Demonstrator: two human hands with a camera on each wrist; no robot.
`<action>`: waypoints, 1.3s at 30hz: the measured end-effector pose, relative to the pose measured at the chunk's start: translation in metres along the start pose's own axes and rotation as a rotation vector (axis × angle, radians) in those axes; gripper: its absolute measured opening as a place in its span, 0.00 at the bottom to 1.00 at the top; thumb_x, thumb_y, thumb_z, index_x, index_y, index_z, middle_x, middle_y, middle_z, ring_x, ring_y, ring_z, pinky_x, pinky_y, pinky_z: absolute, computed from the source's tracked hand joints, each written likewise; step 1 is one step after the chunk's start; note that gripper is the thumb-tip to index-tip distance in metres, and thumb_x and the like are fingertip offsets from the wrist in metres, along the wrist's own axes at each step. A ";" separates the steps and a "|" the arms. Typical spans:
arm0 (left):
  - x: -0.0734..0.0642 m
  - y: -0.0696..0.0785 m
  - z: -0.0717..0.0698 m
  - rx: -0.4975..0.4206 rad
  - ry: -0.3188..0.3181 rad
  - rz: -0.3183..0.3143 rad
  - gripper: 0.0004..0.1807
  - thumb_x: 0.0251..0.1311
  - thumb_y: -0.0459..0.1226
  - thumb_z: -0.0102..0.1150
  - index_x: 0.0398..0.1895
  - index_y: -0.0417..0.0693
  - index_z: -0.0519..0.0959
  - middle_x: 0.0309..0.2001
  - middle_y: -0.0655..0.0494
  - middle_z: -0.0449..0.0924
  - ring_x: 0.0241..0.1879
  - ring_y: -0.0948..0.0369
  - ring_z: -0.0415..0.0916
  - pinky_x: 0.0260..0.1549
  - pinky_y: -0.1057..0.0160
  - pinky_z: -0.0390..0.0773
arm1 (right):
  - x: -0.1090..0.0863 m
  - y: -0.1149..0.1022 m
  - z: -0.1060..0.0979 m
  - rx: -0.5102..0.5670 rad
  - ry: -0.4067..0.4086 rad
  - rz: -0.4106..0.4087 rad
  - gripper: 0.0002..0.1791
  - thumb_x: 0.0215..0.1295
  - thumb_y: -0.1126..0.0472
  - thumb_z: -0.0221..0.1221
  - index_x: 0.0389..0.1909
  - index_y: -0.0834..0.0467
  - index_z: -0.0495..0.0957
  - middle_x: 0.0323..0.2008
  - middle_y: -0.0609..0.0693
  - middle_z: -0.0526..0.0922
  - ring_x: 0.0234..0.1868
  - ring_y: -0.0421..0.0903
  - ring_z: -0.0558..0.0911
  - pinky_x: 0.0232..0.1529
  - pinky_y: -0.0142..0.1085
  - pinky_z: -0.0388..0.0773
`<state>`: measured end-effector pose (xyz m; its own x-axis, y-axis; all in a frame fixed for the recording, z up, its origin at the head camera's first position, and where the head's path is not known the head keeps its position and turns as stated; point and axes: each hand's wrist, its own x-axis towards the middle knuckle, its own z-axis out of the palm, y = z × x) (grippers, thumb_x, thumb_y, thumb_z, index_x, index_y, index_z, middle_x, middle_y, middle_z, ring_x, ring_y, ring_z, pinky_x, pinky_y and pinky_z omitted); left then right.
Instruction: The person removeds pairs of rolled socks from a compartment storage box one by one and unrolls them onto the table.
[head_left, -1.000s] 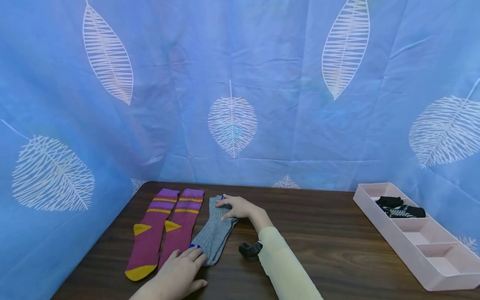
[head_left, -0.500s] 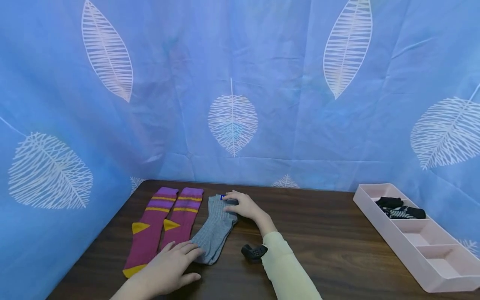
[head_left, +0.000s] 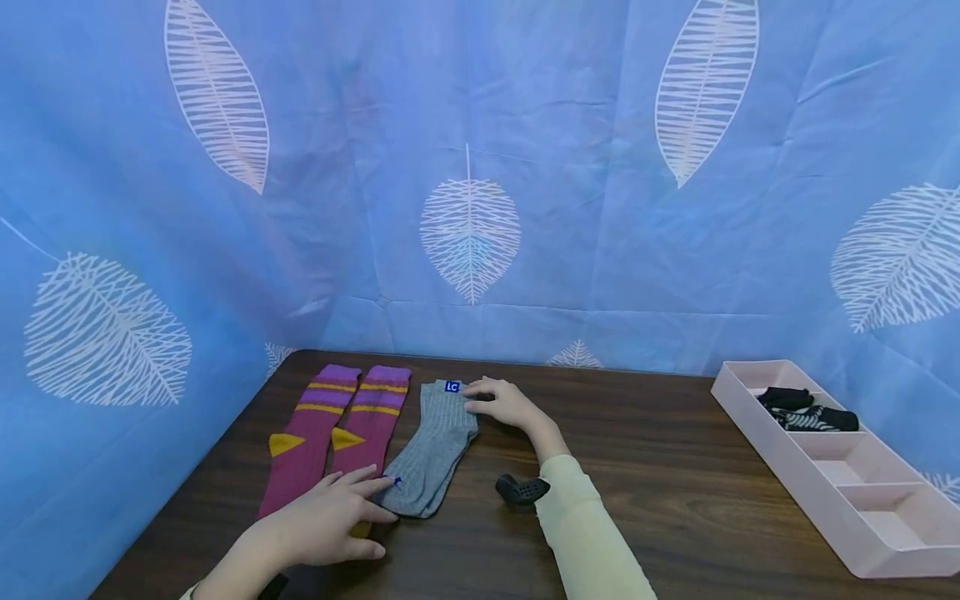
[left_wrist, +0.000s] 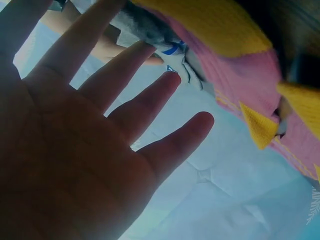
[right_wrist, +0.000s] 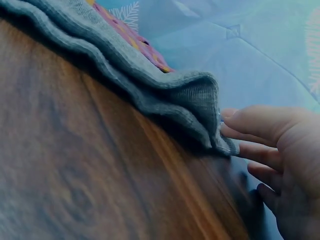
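A pair of grey ribbed socks (head_left: 433, 454) lies stacked in the middle of the table, cuffs at the far end, with a blue "LC" label (head_left: 452, 387) on the top cuff. My right hand (head_left: 510, 407) is at the right edge of that cuff, fingers loosely bent. In the right wrist view, its fingertips are right at the edge of the grey socks (right_wrist: 195, 92). Palm down and fingers spread, my left hand (head_left: 322, 518) is beside the grey toes and covers part of two burgundy socks (head_left: 300, 462) with yellow heels and purple-striped cuffs. The left wrist view shows its fingers (left_wrist: 175, 142) extended.
At the right of the table (head_left: 637, 475) stands a pale pink divided box (head_left: 787, 475), with black patterned socks (head_left: 806, 410) in a far compartment. A blue curtain (head_left: 570, 250) with white leaves hangs behind the table. A black wrist device (head_left: 522, 490) is by the right sleeve.
My left hand has drawn back to the left, off the grey toes and over the burgundy socks. My right hand has slid right along the cuff, uncovering the blue label.
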<state>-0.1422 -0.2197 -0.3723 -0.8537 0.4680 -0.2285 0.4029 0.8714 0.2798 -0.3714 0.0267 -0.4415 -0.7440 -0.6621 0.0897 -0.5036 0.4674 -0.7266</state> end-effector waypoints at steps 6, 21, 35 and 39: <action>0.001 0.000 -0.001 0.013 -0.021 -0.013 0.28 0.50 0.59 0.54 0.53 0.60 0.75 0.64 0.56 0.63 0.66 0.48 0.52 0.55 0.34 0.53 | -0.001 -0.001 -0.001 -0.017 0.029 0.011 0.22 0.61 0.51 0.54 0.56 0.55 0.72 0.59 0.52 0.70 0.69 0.51 0.55 0.64 0.51 0.56; -0.001 -0.002 -0.006 -0.036 -0.068 0.028 0.27 0.54 0.58 0.51 0.59 0.69 0.67 0.64 0.59 0.64 0.65 0.50 0.58 0.54 0.36 0.57 | 0.001 -0.003 -0.001 -0.122 0.010 -0.043 0.23 0.62 0.54 0.54 0.57 0.56 0.70 0.60 0.53 0.69 0.69 0.52 0.55 0.64 0.50 0.55; -0.002 0.001 -0.010 -0.007 0.050 0.069 0.33 0.56 0.59 0.48 0.62 0.55 0.65 0.66 0.57 0.60 0.65 0.53 0.58 0.56 0.42 0.61 | -0.001 -0.019 -0.007 -0.257 0.015 -0.087 0.24 0.62 0.55 0.54 0.59 0.59 0.68 0.62 0.53 0.67 0.69 0.51 0.55 0.64 0.49 0.57; -0.004 0.003 -0.011 -0.004 0.083 0.075 0.34 0.55 0.59 0.48 0.63 0.54 0.65 0.66 0.57 0.60 0.65 0.53 0.58 0.56 0.42 0.62 | -0.001 -0.027 -0.008 -0.366 0.001 -0.110 0.26 0.62 0.56 0.54 0.60 0.60 0.66 0.63 0.53 0.66 0.69 0.51 0.55 0.65 0.48 0.56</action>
<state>-0.1413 -0.2207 -0.3606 -0.8455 0.5183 -0.1286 0.4657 0.8335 0.2973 -0.3604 0.0194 -0.4162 -0.6775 -0.7192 0.1544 -0.7035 0.5723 -0.4214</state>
